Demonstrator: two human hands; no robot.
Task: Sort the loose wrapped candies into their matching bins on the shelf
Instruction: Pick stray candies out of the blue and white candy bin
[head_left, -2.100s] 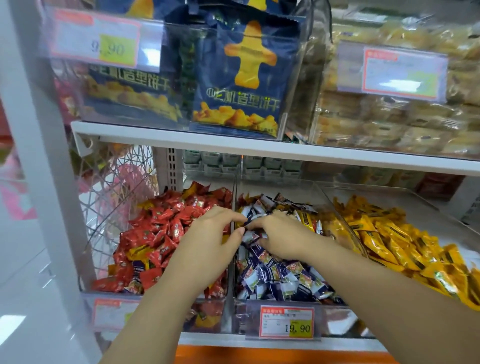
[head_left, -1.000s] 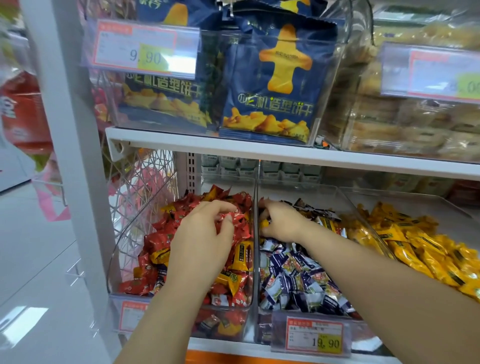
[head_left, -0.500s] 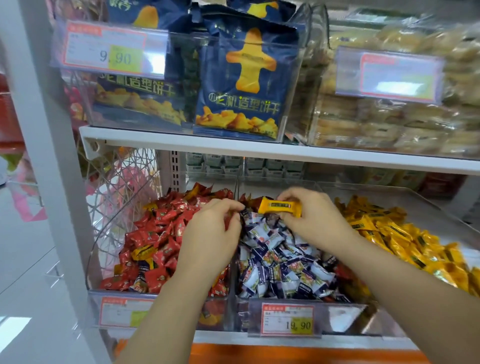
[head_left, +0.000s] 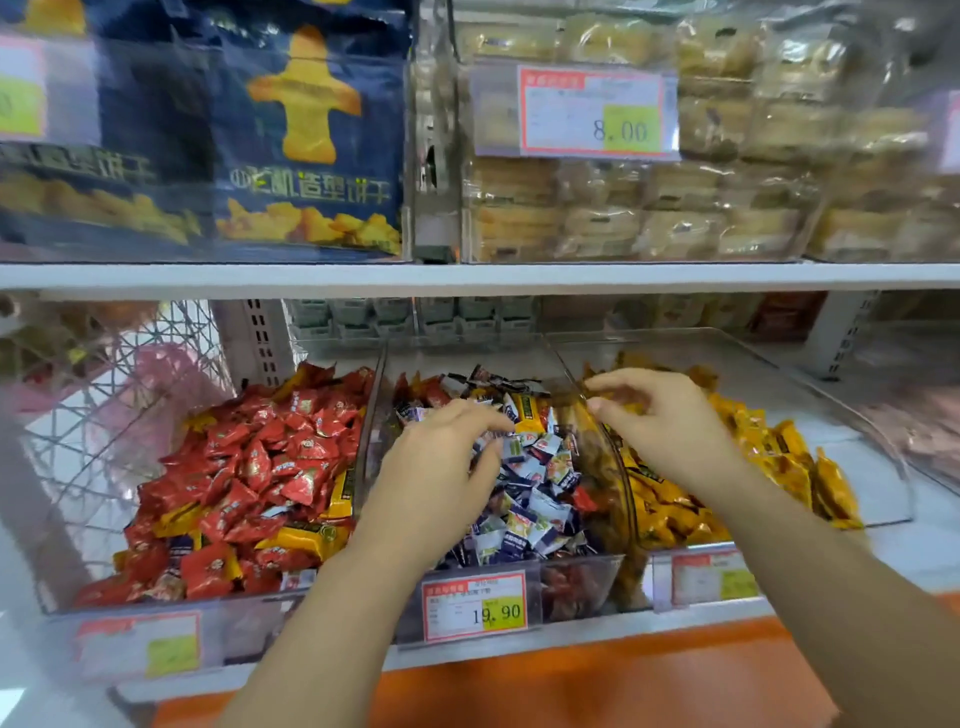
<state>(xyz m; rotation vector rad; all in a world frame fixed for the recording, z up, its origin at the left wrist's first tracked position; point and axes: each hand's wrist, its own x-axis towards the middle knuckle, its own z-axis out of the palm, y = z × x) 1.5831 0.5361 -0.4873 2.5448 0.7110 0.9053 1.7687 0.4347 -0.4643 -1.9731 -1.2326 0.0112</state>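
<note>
Both grips slack, empty: left hand (head_left: 441, 467) over middle bin (head_left: 576, 577) beside a stray yellow candy (head_left: 527, 413), right hand (head_left: 660, 421) above yellow bin (head_left: 872, 483); I judge a hasty pinch could drag blue neighbours (head_left: 535, 499) along.

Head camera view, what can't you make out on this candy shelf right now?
Head view: print on the red-bordered price label at lower left, smeared by motion blur.
Head view: the price on the yellow-patched label at top left, cut by the frame edge.
Head view: whether the left hand pinches a candy in the clear plastic middle bin; its own fingers cover the spot.
</note>
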